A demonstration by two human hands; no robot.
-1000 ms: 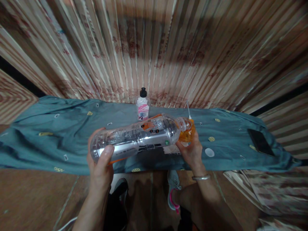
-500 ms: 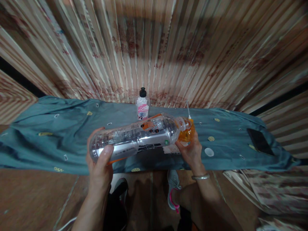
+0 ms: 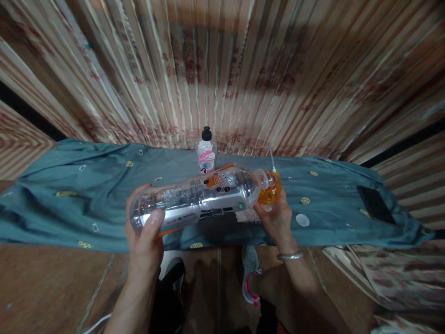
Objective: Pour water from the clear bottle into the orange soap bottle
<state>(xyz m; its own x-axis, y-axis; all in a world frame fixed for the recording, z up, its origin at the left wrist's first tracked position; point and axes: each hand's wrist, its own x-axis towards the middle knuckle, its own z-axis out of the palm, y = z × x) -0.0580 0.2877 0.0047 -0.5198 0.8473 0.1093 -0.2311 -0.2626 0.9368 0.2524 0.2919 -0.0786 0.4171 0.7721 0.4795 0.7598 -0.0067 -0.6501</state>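
A large clear plastic bottle with a silver and orange label lies nearly level between my hands, its neck pointing right. My left hand is wrapped round the bottle's base, thumb on the near side. At the neck end, my right hand has its fingers closed at the bottle's neck; some of them are hidden. An orange container shows just behind the neck, close to my right fingers. Beyond the bottle stands a small clear bottle with a black cap and a pink and white label.
A teal patterned cloth covers the table. On it are a black phone at the right, a white round piece and a pale paper partly behind the bottle. A thin white nozzle rises behind my right hand. Pleated curtains hang behind.
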